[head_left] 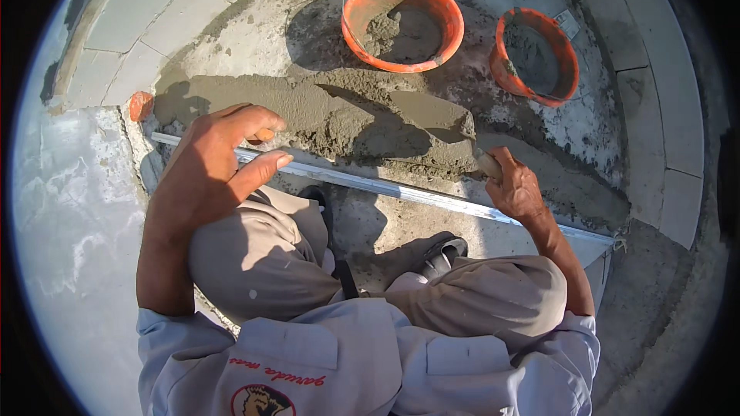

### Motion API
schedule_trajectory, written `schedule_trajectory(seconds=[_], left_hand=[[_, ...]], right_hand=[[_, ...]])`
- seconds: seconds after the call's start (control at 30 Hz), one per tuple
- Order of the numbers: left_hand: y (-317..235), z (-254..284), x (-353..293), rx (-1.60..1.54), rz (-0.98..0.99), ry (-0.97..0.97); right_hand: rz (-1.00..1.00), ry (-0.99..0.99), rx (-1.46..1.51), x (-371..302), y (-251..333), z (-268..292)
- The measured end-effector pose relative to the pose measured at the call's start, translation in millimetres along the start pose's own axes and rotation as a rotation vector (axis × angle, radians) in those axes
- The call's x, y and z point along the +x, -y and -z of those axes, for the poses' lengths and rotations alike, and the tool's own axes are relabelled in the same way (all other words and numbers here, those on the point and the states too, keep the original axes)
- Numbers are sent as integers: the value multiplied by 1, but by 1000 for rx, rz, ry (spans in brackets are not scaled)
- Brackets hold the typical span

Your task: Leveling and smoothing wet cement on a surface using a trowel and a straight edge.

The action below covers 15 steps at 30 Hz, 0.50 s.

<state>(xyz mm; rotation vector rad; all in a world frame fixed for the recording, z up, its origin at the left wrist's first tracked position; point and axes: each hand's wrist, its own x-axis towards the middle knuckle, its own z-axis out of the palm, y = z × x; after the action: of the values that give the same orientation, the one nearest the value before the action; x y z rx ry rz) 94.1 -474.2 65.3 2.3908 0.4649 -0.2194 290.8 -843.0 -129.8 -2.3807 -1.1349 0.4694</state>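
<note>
Mortar bed [339, 119] between the hands: wet grey cement, coarse, grainy, matt, smoother where the trowel [432, 112] has pressed it. Trowel blade coated in the same mix. Straightedge [401, 191] under the left hand [212, 166], running past the right hand [516, 189]: bare metal, smooth, bright sheen. Two buckets [402, 23] beyond the hands: orange plastic, semi-gloss, crusted with cement. Pavers [663, 69] right of the right hand: pale concrete, matt, fine-textured. Shirt [370, 362] and trousers: plain woven cloth, matt.

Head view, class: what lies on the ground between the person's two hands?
Between the left hand and the right hand, the head view shows a ridge of wet grey mortar along a long metal straightedge.
</note>
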Motion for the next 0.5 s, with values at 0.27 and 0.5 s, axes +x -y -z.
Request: schedule_trajectory(seconds=[0.27,0.5], left_hand=[[-5,-22,16,330,-433,164],[-20,-74,-2,424,-981,343]], right_hand=[[-1027,155,575,-28,-32,6],[-1005,-32,1040,-43,15,-113]])
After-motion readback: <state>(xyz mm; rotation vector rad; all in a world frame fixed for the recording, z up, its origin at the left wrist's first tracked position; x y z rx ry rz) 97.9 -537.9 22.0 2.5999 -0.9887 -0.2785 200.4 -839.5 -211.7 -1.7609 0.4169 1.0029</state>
